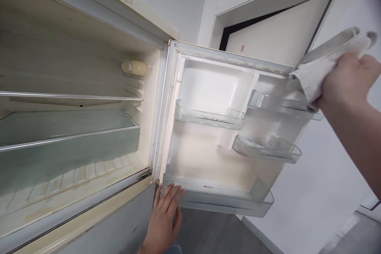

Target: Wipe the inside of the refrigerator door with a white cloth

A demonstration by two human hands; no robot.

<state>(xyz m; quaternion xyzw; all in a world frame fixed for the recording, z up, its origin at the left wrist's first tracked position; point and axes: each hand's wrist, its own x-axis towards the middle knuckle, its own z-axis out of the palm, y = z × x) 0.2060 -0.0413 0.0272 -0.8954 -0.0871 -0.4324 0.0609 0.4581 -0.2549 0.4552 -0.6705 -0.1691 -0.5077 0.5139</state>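
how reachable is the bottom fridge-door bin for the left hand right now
Probably yes: the left hand looks empty, its fingers are at the hinge-side end of the bottom fridge-door bin, and nothing visible blocks the way.

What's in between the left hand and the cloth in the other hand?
The head view shows the open fridge door and its clear bins between the left hand and the cloth.
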